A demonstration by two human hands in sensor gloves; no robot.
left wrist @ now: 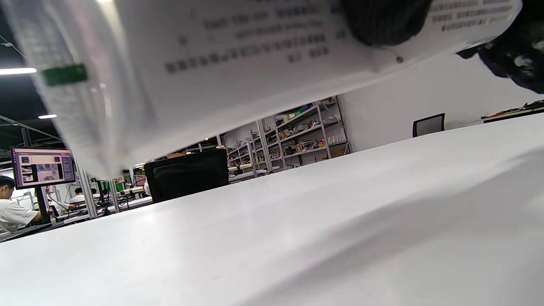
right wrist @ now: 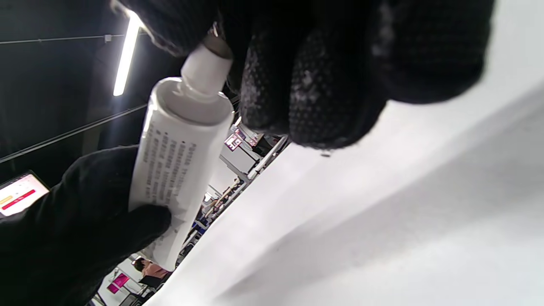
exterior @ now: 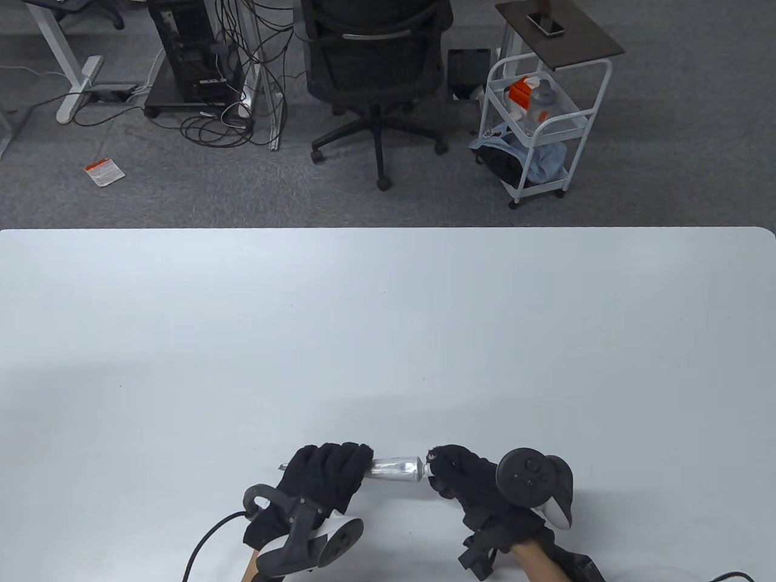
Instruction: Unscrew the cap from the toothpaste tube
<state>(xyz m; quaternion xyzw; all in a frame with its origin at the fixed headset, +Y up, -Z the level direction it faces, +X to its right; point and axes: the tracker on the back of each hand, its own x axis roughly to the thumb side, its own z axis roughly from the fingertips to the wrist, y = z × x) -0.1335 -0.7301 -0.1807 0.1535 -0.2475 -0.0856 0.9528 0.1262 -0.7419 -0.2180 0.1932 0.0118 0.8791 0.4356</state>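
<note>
The toothpaste tube is silver-white and held level just above the table near its front edge. My left hand grips the tube's body, which fills the top of the left wrist view. My right hand pinches the tube's right end. In the right wrist view the tube narrows to a white cap end that runs in between my right fingertips. The tip of the cap is hidden by them.
The white table stretches away in front of the hands. Beyond its far edge stand an office chair and a white cart on the grey floor.
</note>
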